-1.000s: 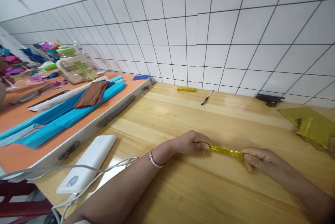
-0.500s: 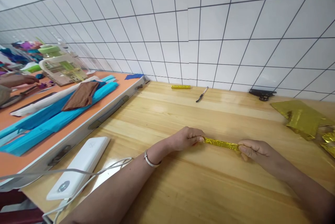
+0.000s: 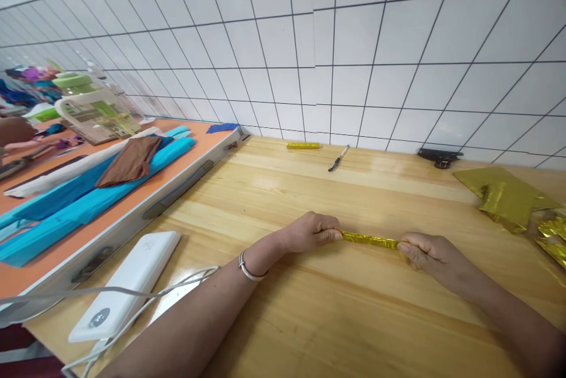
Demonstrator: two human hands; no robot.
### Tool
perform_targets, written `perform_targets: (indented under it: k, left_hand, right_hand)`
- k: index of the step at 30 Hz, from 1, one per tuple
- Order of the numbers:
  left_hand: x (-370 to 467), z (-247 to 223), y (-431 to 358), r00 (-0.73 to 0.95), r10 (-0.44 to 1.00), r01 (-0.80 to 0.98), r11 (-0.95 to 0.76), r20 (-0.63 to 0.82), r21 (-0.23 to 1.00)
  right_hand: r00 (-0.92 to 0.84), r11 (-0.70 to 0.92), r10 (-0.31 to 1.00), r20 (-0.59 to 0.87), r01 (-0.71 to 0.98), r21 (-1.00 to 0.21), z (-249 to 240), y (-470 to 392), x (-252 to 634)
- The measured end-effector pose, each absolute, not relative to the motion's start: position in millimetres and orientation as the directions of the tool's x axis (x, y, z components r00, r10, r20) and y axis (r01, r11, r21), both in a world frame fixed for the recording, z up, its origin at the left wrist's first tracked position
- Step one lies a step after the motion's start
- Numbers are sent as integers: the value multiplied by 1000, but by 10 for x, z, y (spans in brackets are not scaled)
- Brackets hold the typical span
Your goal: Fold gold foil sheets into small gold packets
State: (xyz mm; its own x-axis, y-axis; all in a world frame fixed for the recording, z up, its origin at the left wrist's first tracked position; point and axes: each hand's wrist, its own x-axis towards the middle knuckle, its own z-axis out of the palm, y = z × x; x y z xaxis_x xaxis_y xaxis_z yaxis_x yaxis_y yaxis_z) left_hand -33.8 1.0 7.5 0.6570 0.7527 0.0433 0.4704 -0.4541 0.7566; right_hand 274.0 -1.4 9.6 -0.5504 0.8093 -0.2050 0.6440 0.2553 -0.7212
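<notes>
A narrow folded strip of shiny gold foil is stretched between my two hands, low over the wooden table. My left hand pinches its left end, thumb against the fingers; a silver bangle circles that wrist. At the other end, my right hand grips the foil between thumb and curled fingers. Both tips of the strip are hidden inside the grips. Whether the strip touches the tabletop, I cannot tell.
Along the tiled wall lie another gold strip, a pen and a black clip-like object. Gold foil sheets rest at right. A white power bank with cables sits left, beside an orange table with blue fabric.
The whole view has shifted slightly, so things appear a little further left. Both hands keep hold of the foil strip in nearly the same pose.
</notes>
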Motion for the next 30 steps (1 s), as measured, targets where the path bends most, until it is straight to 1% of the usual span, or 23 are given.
perform_targets:
  k: [3,5,8,10,13,17,19,21,23,25,26,27,28,30]
  left_hand:
    - [-346,76,9,651,758,449,-430,43,783]
    - [-347,85,-7,648,761,399,-366,24,840]
    - [-325,132,-68,655,756,249,-217,1,944]
    - [-295,183,-126,657,754,137,-136,12,981]
    - [-236,249,-216,630,775,23,-80,48,997]
    - [-149,228,-304,541,836,-137,-20,92,990]
    - [-118,174,-323,504,859,-220,28,89,975]
    - [-114,122,-315,488,870,-246,61,70,967]
    - [-146,98,-275,511,859,-156,61,27,986]
    - [-200,117,-214,562,826,60,3,-36,998]
    - [-224,139,-184,584,810,186,-68,-55,980]
    - [-242,166,-159,602,798,305,-182,-41,935]
    - [-249,193,-141,619,785,410,-315,-7,856]
    - [-225,234,-137,665,743,544,-556,82,628]
  right_hand:
    - [-565,242,800,-202,612,-753,98,-8,2765]
    - [-577,212,792,-201,568,-795,125,-13,2774]
    - [-596,173,783,-180,487,-856,207,-34,2778]
    - [-604,155,782,-151,424,-892,265,-53,2778]
    - [-607,126,788,-104,324,-938,307,-78,2771]
    - [-627,103,776,-72,238,-966,283,-93,2755]
    - [-627,107,777,-59,224,-969,278,-94,2751]
    - [-626,110,775,-80,259,-960,296,-91,2754]
    - [-617,115,776,-132,344,-932,328,-83,2764]
    - [-603,131,779,-175,429,-894,353,-72,2773]
    - [-598,142,779,-191,464,-875,356,-66,2775]
    - [-596,155,776,-204,493,-856,352,-60,2772]
    - [-600,170,771,-214,518,-838,341,-56,2764]
    - [-616,220,757,-218,554,-803,305,-55,2731]
